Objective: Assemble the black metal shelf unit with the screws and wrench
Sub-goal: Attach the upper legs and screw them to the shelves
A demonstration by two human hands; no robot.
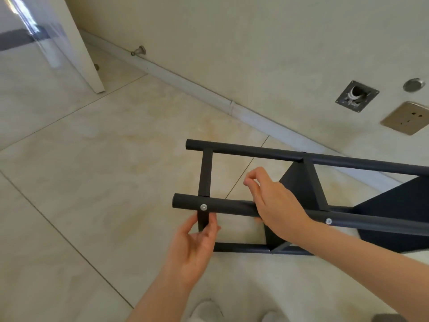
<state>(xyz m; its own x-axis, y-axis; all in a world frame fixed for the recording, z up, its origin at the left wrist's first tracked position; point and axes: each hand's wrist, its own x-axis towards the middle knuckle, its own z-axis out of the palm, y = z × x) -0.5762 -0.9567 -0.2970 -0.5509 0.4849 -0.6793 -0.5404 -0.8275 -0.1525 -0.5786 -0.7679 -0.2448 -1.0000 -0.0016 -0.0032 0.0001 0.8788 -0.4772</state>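
Shelf unit (255,153) lying on side on floor (92,182), near wall. Left hand (197,247) pinching short crossbar (202,220) beneath near tube (232,208). Right hand (274,205) resting across that tube, fingertips bunching together; contents unclear. Frame seeming stiff, fairly light, paint slick. Gripping tubes beside screw (203,207) joints looking safest.

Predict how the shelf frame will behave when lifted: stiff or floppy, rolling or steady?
Probably stiff: the frame is metal tubes joined by screws and crossbars. Unlikely to roll: though the tubes are round, flat panels stick out sideways. Likely light for its size, being mostly open gaps.
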